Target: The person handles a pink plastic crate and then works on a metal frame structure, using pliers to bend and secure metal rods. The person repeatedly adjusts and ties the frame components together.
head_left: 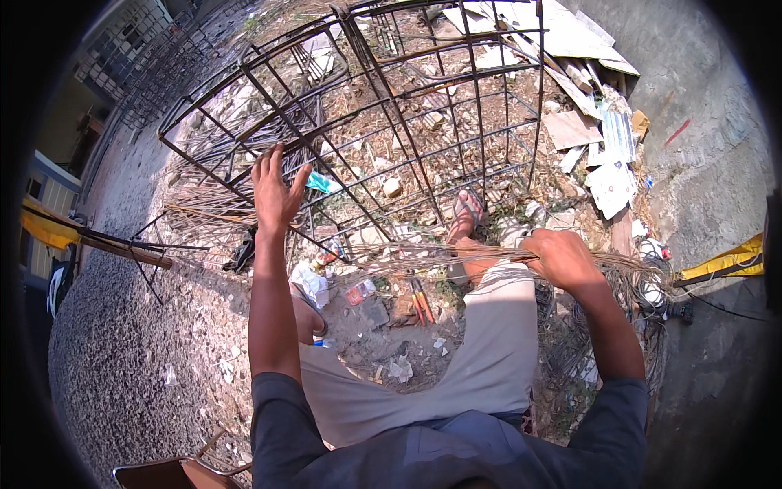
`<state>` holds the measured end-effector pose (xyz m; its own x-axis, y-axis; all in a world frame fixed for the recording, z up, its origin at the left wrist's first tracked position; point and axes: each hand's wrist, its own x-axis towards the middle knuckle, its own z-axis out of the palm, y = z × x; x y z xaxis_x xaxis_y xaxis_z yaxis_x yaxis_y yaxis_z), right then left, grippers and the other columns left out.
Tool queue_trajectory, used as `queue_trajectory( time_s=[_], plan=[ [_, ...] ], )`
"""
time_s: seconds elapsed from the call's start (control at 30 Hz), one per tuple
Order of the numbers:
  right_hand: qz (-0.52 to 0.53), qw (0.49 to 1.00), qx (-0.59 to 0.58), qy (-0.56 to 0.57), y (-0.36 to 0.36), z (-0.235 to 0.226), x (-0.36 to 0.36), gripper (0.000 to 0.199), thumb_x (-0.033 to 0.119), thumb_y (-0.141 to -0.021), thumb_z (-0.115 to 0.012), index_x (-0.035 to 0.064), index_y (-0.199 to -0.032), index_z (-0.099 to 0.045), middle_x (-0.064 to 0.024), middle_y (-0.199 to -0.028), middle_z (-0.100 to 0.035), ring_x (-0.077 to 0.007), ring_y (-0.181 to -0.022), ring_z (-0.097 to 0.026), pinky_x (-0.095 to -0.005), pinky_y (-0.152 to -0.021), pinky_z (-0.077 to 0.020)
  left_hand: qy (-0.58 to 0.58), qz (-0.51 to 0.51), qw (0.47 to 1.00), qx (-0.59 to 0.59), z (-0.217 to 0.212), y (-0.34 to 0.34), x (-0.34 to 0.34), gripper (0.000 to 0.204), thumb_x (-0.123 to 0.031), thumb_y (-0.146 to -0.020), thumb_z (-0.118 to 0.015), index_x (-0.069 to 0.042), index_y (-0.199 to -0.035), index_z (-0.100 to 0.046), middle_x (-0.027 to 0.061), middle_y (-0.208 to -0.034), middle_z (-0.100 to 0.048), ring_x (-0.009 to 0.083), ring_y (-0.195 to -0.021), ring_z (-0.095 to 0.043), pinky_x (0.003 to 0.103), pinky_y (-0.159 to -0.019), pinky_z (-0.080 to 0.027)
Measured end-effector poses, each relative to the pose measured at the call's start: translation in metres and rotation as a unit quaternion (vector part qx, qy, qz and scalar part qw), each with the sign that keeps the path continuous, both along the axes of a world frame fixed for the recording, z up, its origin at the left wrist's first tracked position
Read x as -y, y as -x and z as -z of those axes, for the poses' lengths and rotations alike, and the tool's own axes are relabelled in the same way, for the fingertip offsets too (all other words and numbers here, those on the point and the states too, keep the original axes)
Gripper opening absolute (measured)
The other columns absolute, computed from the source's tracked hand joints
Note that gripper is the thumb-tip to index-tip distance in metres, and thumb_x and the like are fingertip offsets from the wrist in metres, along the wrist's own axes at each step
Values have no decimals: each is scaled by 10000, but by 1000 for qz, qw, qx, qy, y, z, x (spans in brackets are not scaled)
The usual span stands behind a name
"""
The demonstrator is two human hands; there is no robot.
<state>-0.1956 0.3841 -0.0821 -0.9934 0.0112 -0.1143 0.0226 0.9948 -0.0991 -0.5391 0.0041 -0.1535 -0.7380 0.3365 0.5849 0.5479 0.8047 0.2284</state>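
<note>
A rusty steel rebar cage (383,106) lies tilted on the littered ground ahead of me. My left hand (275,189) is raised with fingers spread, its palm against a bar at the cage's near left side, holding nothing. My right hand (560,257) is closed around a bundle of thin tie wires (407,257) that runs leftward across my raised knee. My sandalled foot (467,213) rests on the cage's lower bars.
Loose straight rods (204,213) lie left of the cage. Scrap boards and sheets (586,122) are piled at the right by a concrete wall. Red-handled pliers (419,303) and litter lie on the ground. More wire coils (635,285) sit at the right.
</note>
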Motion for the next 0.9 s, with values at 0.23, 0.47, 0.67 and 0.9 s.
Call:
queue_trajectory(
  time_s=[0.23, 0.47, 0.67, 0.9],
  plan=[
    [-104, 989, -85, 67, 104, 102, 50, 80, 109, -737, -645, 74, -741, -717, -147, -750, -703, -361, -745, -712, -486, -625, -550, 51, 1, 998, 39, -14, 32, 3, 732, -466, -907, -704, -8, -1438, -493, 228, -1398, -555, 412, -1331, -452, 499, -1143, -358],
    [-47, 992, -36, 107, 136, 177, 66, 150, 93, -764, -608, 36, -750, -746, -198, -827, -738, -390, -819, -737, -512, -671, -567, 52, -18, 995, 85, -9, 76, -5, 827, -498, -898, -697, -19, -1512, -418, 250, -1513, -457, 408, -1438, -376, 501, -1192, -319],
    [23, 988, -123, 89, 93, 132, 15, 153, 87, -796, -599, 3, -799, -727, -208, -881, -732, -383, -842, -726, -483, -701, -567, 58, 6, 990, 131, -20, 128, -16, 828, -559, -883, -695, 13, -1444, -486, 242, -1427, -536, 394, -1364, -451, 478, -1138, -361],
    [179, 957, -194, 121, -45, 85, -86, 398, 50, -758, -779, 116, -1148, -734, -94, -1037, -725, -316, -928, -699, -408, -810, -570, 22, 25, 987, 157, -14, 171, -7, 862, -583, -980, -558, 113, -1471, -427, 317, -1494, -468, 426, -1395, -457, 432, -1161, -344]
  ],
)
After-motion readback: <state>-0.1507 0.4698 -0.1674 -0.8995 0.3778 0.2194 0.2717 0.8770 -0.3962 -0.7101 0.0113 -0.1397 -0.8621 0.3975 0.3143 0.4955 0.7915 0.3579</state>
